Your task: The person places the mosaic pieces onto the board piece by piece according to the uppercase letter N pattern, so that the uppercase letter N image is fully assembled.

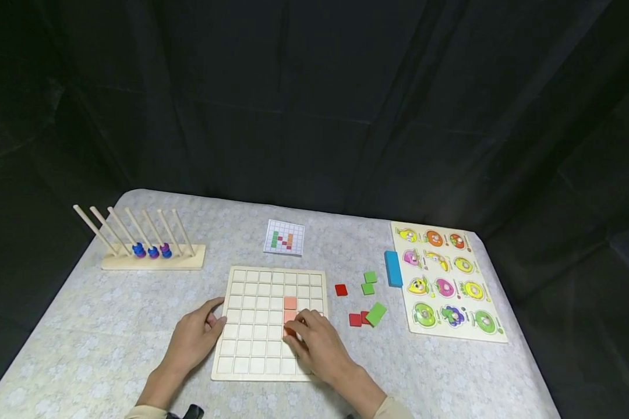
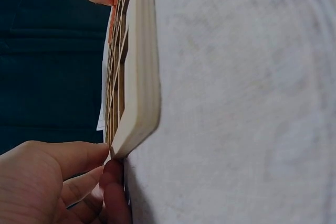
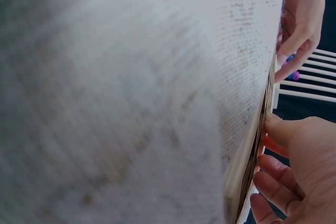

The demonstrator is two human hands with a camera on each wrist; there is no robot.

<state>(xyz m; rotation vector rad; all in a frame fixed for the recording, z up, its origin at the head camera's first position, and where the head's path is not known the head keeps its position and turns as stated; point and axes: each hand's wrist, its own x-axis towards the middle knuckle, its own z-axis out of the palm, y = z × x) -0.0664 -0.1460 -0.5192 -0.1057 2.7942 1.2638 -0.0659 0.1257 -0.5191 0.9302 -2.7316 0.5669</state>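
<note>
A square wooden grid board point(image 1: 250, 333) lies flat in front of me. My left hand point(image 1: 194, 334) grips its left edge, thumb and fingers at the rim, as the left wrist view shows up close. Over the board's right half, my right hand point(image 1: 322, 346) pinches an orange square tile point(image 1: 290, 331) low over the cells, and its fingers partly hide that tile. Just above it, two salmon-orange tiles point(image 1: 290, 303) sit in the same column. In the right wrist view, orange point(image 3: 275, 147) shows between the right thumb and fingers.
Red tiles point(image 1: 341, 290) and green tiles point(image 1: 370, 277) lie loose right of the board. Behind it is a printed pattern card point(image 1: 284, 237). A peg rack point(image 1: 154, 263) with beads stands far left. A blue block point(image 1: 393, 269) touches a fruit puzzle board point(image 1: 448, 285) at right.
</note>
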